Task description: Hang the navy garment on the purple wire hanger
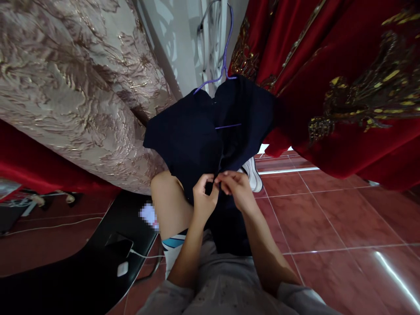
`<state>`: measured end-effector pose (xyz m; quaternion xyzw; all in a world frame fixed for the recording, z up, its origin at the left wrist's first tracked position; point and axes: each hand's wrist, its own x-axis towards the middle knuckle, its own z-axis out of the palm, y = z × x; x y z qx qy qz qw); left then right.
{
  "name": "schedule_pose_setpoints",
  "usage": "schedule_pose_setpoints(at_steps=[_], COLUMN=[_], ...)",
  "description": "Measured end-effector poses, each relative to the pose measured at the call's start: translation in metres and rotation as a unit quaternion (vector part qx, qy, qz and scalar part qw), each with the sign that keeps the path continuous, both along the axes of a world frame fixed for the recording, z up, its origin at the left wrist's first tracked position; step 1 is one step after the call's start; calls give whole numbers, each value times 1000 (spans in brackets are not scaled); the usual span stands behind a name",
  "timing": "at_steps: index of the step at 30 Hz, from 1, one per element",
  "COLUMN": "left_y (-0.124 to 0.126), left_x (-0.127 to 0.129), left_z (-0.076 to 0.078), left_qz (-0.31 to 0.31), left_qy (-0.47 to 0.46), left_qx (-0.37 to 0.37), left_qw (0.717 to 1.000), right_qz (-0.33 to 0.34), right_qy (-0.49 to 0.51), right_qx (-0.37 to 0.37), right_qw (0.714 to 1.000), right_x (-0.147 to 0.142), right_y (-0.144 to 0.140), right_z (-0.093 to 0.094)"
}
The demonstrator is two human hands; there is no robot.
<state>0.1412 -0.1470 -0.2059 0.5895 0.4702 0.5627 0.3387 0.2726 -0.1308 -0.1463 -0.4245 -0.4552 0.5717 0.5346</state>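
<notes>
Two sets of fingers — left hand (204, 197), right hand (239, 190) — are pinched together on the dark garment (188, 133) spread beyond them; likely working its front edge, next needing steady grip.

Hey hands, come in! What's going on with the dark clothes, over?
Left hand, right hand: close together at dark garment. Garment on purple hanger, hanging partly open. Red cloth alongside; nothing visible blocking hands.

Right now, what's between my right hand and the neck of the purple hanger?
In the head view, the dark garment lies between your right hand and the hanger's neck, with the purple lower bar showing across its opening.
</notes>
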Motion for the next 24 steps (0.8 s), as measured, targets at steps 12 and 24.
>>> schedule_pose_setpoints(at_steps=[12, 24], left_y=[35, 73], left_x=[-28, -20], left_z=[27, 190], left_qz=[-103, -58], left_qy=[128, 143], left_qx=[-19, 270], left_qw=[986, 951], right_qz=[-35, -94], right_qy=[-8, -41], right_qx=[205, 279], right_qw=[978, 955], right_x=[-13, -6], right_y=[64, 58], right_z=[116, 98])
